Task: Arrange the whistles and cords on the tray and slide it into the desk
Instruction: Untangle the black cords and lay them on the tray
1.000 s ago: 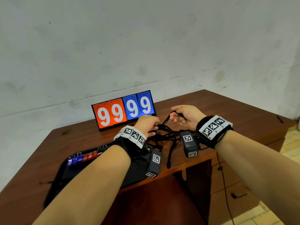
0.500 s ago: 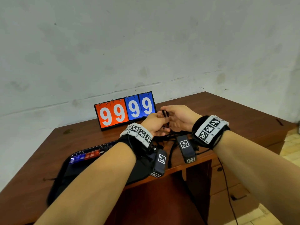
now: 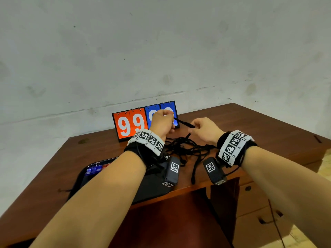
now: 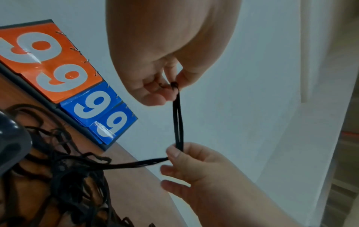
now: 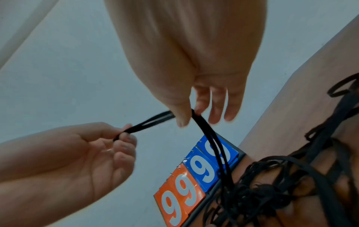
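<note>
A doubled black cord [image 3: 183, 123] is stretched taut between my two hands above the desk. My left hand [image 3: 163, 120] pinches its end [image 4: 175, 86] in front of the blue score cards. My right hand [image 3: 200, 127] pinches the same cord [image 5: 147, 122] a little further along, between thumb and forefinger. From there the cord drops into a tangle of black cords [image 3: 184, 149] lying on the desk between my wrists. A black tray [image 3: 152, 190] sits at the front left, mostly hidden by my left forearm, with blue and red whistles [image 3: 95, 170] along its far edge.
A flip scoreboard [image 3: 132, 122] showing 99 in orange and 99 in blue stands at the back of the wooden desk [image 3: 259, 131], against the white wall. Drawers [image 3: 254, 199] are under the desk's right side. One cord end [image 3: 193, 178] hangs over the front edge.
Both hands have risen from the tangle and drawn apart. The cord that they held close together half a second ago is now pulled taut between them.
</note>
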Tool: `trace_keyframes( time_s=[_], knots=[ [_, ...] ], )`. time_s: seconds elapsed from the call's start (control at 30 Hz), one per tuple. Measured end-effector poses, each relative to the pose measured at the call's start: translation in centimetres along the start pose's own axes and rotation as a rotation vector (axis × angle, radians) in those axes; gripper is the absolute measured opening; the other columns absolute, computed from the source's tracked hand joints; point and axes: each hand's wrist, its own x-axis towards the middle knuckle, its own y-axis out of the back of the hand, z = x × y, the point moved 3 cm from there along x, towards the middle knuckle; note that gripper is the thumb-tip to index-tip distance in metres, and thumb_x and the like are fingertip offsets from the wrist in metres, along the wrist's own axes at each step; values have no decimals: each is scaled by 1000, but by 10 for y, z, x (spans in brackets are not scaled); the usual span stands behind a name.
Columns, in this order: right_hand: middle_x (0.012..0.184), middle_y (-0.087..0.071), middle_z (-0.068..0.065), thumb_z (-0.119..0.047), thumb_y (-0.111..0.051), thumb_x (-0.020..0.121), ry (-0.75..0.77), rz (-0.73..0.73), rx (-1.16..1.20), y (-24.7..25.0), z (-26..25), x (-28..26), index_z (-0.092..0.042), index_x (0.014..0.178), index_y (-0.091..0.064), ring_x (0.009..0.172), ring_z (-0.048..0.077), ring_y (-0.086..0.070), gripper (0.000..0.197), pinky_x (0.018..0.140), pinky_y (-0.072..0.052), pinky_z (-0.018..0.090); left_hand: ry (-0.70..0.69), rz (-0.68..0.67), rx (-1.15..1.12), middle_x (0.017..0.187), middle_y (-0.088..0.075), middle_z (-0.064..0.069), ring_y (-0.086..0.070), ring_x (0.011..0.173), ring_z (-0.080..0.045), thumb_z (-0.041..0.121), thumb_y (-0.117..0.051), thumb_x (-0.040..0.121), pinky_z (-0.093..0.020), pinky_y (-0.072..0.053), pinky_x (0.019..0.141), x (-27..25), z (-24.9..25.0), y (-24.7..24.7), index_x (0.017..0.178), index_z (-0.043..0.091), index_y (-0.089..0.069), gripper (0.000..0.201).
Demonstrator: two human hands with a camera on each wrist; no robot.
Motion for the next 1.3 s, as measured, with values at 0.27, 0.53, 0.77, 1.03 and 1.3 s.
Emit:
trace_keyframes(
  time_s=[0.27, 0.53, 0.77, 1.03, 1.3],
  knots=[
    [80, -69, 5, -16, -59, 94, -1, 192, 139, 16, 17, 7, -9, 85, -67, 79, 24, -65, 14, 76, -49, 33, -16, 343, -46, 83, -56, -4, -51, 63, -17, 8, -36, 95, -27, -44, 49, 21, -18, 65, 111, 12, -56, 26],
    [61, -52, 8, -8, -45, 100, -115, 51, 343, 6, 23, 1, -3, 88, -63, 49, 22, -51, 21, 51, -44, 31, 106, 529, -54, 75, -52, -2, -49, 59, -19, 12, -35, 101, -28, -44, 54, 27, -47, 116, 115, 11, -52, 22],
    [60, -43, -2, -13, -48, 99, -211, 14, 302, -4, 20, -6, -6, 92, -70, 49, 10, -36, 24, 38, -27, 16, 124, 559, -26, 101, -59, -9, -56, 80, -27, 6, -36, 98, -36, -50, 70, 30, -62, 139, 120, 9, -55, 30],
    [56, -32, -4, -23, -61, 90, -341, -237, 517, -24, 7, -8, -15, 85, -62, 44, 11, -23, 10, 38, -16, 19, 134, 588, -84, 86, -57, -15, -50, 60, -22, 0, -37, 90, -26, -39, 52, 22, -84, 178, 98, 15, -54, 24],
    [59, -46, 2, -9, -50, 97, -301, -230, 508, -49, -15, -11, -6, 97, -65, 45, 12, -40, 16, 36, -26, 18, 186, 513, -47, 63, -57, -10, -50, 40, -18, -3, -41, 94, -22, -38, 42, -8, -90, 239, 96, 15, -55, 23]
  ],
)
